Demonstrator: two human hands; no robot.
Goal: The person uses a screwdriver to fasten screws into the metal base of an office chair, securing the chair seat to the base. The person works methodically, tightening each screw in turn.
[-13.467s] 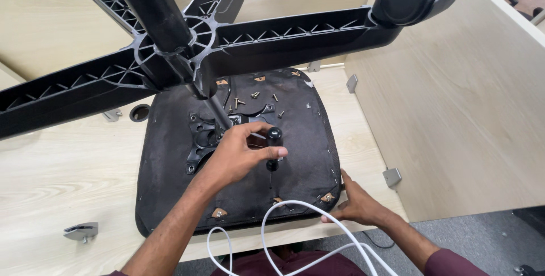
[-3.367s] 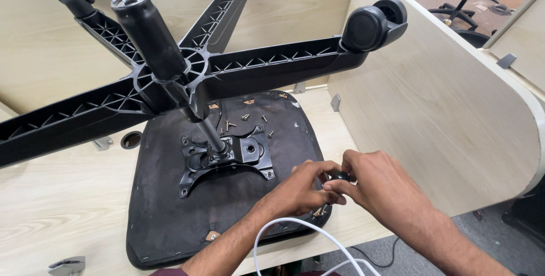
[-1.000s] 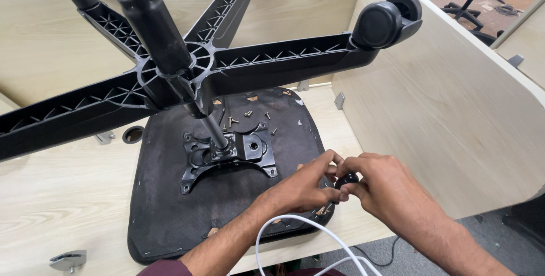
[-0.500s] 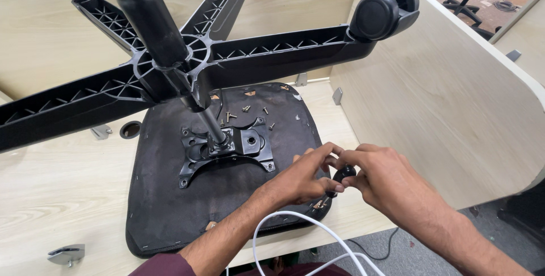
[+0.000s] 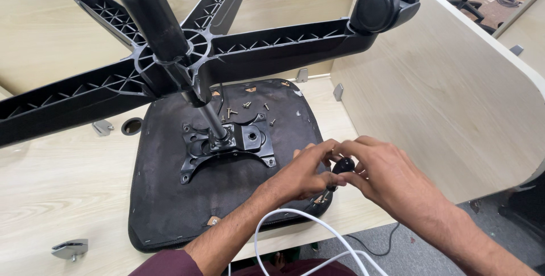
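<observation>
So the chair seat [image 5: 227, 168] is flipped upside down on the tabletop [image 5: 57, 179], with the metal plate [image 5: 227, 142] and gas cylinder already on and loose screws [image 5: 247, 106] lying on it. Both hands, left [image 5: 301, 171] and right [image 5: 386, 168], pinch a small black knob [image 5: 343, 166] at the seat's right edge, so I'd guess that corner isn't finished.
</observation>
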